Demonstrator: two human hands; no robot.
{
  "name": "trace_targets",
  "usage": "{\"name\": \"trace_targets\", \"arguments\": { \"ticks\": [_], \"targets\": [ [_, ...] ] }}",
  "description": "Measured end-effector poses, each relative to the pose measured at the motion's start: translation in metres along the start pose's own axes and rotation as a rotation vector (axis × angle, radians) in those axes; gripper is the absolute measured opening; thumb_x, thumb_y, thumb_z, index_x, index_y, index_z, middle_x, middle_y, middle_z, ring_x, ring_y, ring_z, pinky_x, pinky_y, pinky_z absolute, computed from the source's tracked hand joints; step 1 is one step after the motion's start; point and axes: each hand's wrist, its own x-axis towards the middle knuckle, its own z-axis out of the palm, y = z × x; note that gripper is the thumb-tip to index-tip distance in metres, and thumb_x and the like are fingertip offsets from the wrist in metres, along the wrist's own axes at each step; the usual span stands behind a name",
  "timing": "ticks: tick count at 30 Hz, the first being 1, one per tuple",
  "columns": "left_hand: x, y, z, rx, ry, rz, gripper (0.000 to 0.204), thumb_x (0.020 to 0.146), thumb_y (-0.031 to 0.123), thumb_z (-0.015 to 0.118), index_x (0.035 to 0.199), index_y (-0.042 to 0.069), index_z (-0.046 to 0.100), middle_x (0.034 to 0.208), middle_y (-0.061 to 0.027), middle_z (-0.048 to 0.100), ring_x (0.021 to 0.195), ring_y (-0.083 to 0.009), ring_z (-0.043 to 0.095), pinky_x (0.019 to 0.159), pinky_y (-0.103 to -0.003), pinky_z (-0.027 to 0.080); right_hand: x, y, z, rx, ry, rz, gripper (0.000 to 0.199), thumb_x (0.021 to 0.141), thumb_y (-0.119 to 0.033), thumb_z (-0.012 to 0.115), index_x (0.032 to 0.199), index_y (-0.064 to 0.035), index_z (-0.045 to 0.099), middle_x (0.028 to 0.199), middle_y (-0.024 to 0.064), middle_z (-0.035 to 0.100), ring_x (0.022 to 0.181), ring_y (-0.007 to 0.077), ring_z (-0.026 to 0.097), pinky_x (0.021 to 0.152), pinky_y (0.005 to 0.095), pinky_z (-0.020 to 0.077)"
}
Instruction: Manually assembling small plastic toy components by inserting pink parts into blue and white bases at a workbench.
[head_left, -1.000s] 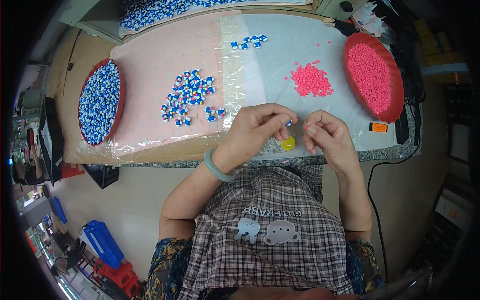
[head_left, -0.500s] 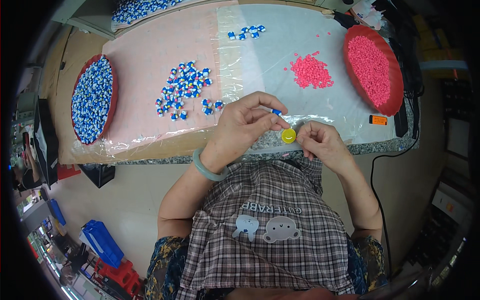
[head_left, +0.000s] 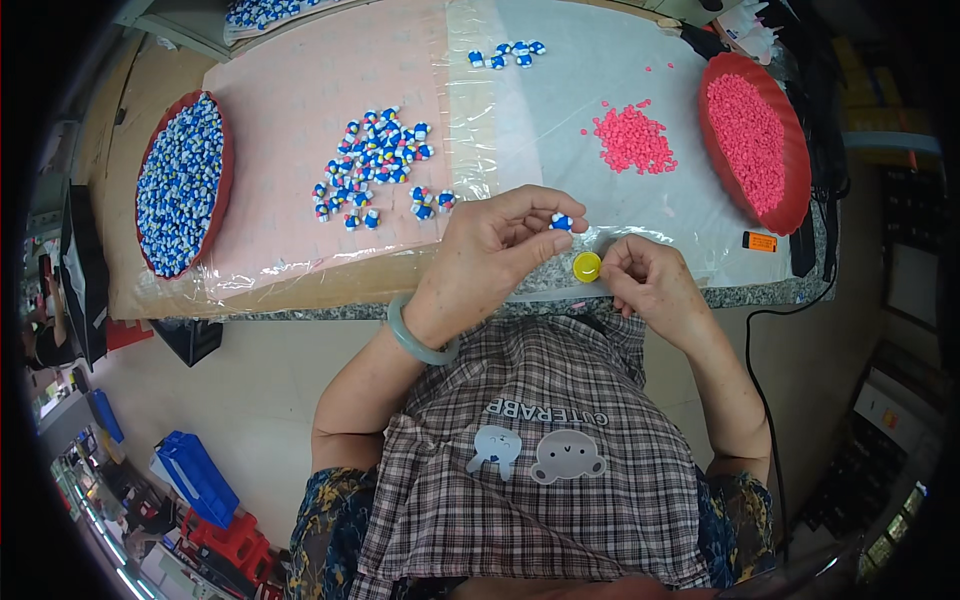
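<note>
My left hand (head_left: 490,255) pinches a small blue and white piece (head_left: 561,222) between thumb and fingertips, just above the table's front edge. My right hand (head_left: 645,283) is curled beside it, fingers closed near a small round yellow cap (head_left: 587,266) that lies at the table edge; whether it holds anything is hidden. A loose pile of blue and white pieces (head_left: 378,160) lies to the upper left of my hands. A pile of small pink pieces (head_left: 632,140) lies to the upper right.
A red tray (head_left: 150,165) full of blue and white pieces stands at the far left, a red tray (head_left: 795,195) of pink pieces at the far right. A few finished pieces (head_left: 505,53) lie at the back. Clear plastic sheet (head_left: 540,110) covers the table. An orange object (head_left: 759,241) lies near the right edge.
Both hands have shifted slightly toward the table edge; my left hand still pinches the blue and white piece, and the yellow cap now shows between the two hands.
</note>
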Motion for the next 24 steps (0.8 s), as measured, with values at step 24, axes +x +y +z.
{"name": "trace_targets", "arguments": {
  "ticks": [24],
  "targets": [
    [-0.004,-0.008,0.025,-0.291,-0.017,0.047,0.022,0.090,-0.007,0.066,0.111,-0.008,0.061,0.113,-0.0101,0.059,0.103,-0.0182,0.066,0.091,-0.029,0.056,-0.007,-0.009,0.005,0.746,-0.158,-0.153,0.012,0.098,-0.014,0.058,0.095,-0.0020,0.059,0.071,0.0020,0.056,0.057,0.0083,0.055,0.049,0.0213,0.0442]
  ]
}}
